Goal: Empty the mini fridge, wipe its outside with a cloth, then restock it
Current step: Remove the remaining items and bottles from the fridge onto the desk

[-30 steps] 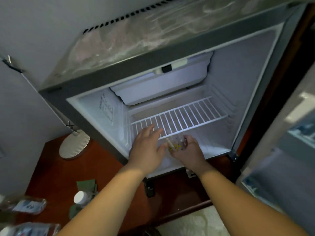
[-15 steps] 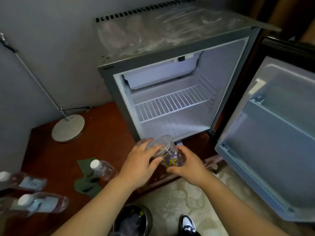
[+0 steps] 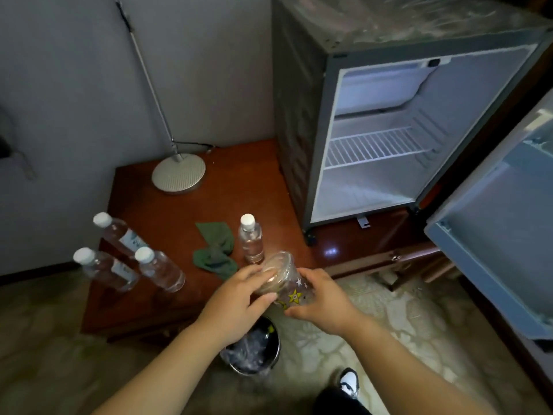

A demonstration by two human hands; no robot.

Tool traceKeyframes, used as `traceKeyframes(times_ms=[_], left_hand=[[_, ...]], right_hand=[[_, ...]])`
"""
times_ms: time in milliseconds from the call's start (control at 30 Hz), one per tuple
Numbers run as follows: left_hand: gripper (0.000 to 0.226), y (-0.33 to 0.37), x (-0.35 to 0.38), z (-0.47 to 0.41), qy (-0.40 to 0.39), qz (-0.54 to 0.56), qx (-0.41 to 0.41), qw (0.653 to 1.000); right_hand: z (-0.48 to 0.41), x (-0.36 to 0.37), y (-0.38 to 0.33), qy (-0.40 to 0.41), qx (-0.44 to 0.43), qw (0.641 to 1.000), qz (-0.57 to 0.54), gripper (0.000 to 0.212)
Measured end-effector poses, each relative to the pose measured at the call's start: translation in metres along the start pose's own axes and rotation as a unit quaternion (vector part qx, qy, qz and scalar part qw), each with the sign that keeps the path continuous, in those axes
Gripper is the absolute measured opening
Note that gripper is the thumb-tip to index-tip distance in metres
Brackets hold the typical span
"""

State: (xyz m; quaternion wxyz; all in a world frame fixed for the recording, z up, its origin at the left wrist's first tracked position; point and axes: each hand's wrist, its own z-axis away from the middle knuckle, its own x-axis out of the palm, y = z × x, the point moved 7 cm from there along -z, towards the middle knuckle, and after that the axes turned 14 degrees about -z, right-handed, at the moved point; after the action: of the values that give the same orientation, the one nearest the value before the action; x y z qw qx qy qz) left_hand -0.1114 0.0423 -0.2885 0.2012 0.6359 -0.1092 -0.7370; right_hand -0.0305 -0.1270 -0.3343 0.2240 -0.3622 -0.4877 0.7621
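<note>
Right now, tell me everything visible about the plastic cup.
The plastic cup is clear, with a clear lid and yellow and white stars printed on its wall. It is held tilted in the air, lid end uppermost, near the wooden table's front edge. The left hand grips its lid end, the right hand its base. Contents unclear.

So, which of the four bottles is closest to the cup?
The lone bottle just right of the green cloth, directly behind the cup. The other three cluster at the table's left end, farther away.
</note>
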Motion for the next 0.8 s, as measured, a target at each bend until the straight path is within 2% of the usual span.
traceKeyframes(times_ms=[100, 300, 533, 667, 800], left_hand=[[0.05, -0.024, 0.004, 0.017, 0.01, 0.025, -0.037, 0.999], [0.047, -0.05, 0.013, 0.035, 0.055, 0.095, -0.074, 0.991], [0.046, -0.082, 0.046, 0.052, 0.047, 0.133, -0.126, 0.982], [0.046, -0.11, 0.097, 0.062, 0.021, 0.149, -0.181, 0.972], [0.047, -0.146, 0.185, 0.066, -0.012, 0.148, -0.223, 0.963]], right_hand=[[0.001, 0.025, -0.009, -0.025, -0.003, 1.0, 0.012, 0.077], [-0.005, 0.042, -0.015, -0.028, -0.007, 1.0, 0.012, 0.084], [-0.018, 0.072, 0.011, -0.072, 0.018, 0.996, 0.04, 0.087], [-0.029, 0.102, 0.051, -0.121, 0.041, 0.99, 0.056, 0.085], [-0.05, 0.147, 0.132, -0.183, 0.073, 0.978, 0.069, 0.081]])
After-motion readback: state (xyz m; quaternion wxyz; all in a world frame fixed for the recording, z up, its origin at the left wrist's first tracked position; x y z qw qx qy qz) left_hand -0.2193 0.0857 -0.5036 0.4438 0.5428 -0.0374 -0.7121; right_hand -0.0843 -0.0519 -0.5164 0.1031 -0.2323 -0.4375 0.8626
